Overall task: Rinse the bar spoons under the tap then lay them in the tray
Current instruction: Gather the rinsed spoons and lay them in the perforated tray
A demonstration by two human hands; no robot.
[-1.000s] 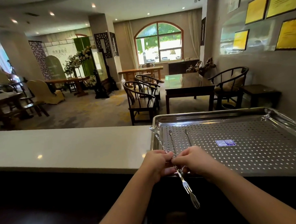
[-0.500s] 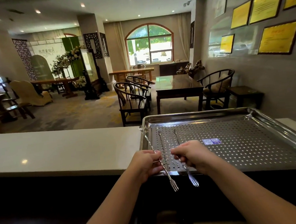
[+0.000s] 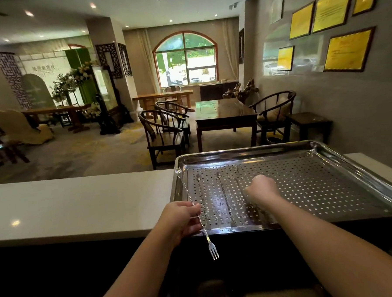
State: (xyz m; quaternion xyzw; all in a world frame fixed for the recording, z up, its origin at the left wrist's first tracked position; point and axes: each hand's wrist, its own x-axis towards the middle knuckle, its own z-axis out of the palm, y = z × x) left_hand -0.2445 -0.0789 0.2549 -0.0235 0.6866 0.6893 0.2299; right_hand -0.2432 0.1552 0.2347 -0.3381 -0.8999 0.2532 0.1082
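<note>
Spoons [image 3: 225, 199] partly done: two lying in tray [image 3: 328, 186] at 9 o'clock side, third under curled right hand [image 3: 262, 188], grip unclear; fourth pinched in left hand [image 3: 182, 217], unplaced.

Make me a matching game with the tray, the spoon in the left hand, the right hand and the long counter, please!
Things:
1. tray
2. held bar spoon
3. right hand
4. counter

Descriptions:
A. white and smooth, left of the tray
B. shiny metal, full of little holes
C. pinched by the left hand, fork end pointing down toward the person
D. reaching over the tray, beside the laid spoons

Pairs: 1-B, 2-C, 3-D, 4-A
</note>
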